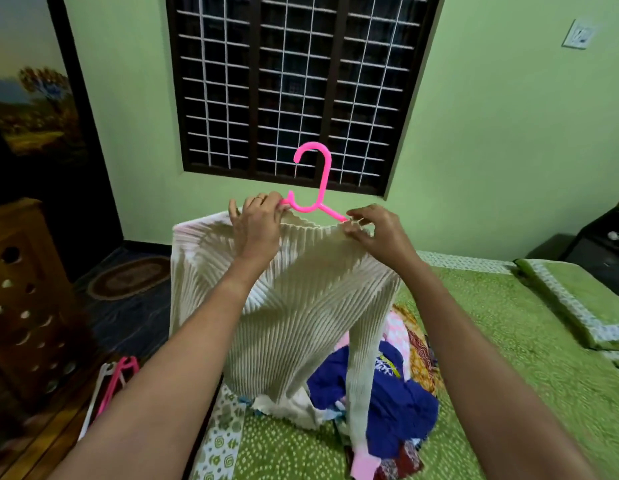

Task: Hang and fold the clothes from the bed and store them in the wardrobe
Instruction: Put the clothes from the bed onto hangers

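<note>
A cream ribbed top [294,306] hangs in the air over the bed, draped on a pink plastic hanger [318,181] whose hook points up in front of the window. My left hand [258,223] grips the hanger's left shoulder together with the neckline. At the right end of the neckline my right hand [377,230] pinches the fabric against the hanger's right arm. Below the top, a pile of clothes [394,393] lies on the green bedspread [509,341], with a blue garment on top and patterned pieces around it.
Spare pink and white hangers [110,382] lie at the bed's left edge on the wooden frame. A carved wooden cabinet [24,299] stands at the left, with a dark door behind it. A small rug [128,277] lies on the floor. A green pillow [571,299] is at the right.
</note>
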The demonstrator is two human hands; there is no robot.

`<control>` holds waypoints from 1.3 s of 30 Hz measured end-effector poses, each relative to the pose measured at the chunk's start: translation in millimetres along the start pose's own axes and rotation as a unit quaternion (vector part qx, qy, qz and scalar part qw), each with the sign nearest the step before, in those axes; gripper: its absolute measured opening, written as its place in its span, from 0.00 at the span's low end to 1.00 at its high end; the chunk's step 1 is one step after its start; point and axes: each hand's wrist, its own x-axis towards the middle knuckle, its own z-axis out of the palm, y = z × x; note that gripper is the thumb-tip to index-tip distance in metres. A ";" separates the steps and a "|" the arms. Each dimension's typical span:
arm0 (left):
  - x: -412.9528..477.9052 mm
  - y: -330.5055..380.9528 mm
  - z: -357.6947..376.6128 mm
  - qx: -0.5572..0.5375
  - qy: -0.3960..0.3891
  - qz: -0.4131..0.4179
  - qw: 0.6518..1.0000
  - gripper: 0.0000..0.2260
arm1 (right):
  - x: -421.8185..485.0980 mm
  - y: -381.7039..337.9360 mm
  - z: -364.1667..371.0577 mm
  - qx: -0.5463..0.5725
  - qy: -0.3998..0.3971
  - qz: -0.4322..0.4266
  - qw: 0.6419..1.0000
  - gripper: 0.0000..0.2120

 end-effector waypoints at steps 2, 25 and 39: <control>0.8 -4.3 -1.7 0.000 -0.002 -0.007 1.000 0.14 | -0.6 -5.8 2.0 0.012 -0.001 -0.015 1.000 0.13; -61.3 -61.8 -8.1 -0.119 -0.060 0.037 0.990 0.20 | 10.5 -62.3 30.6 0.133 0.137 0.217 0.957 0.16; -26.9 -81.0 -32.5 -0.027 0.034 0.054 0.998 0.09 | -15.0 -46.1 44.3 0.108 0.096 0.159 0.977 0.18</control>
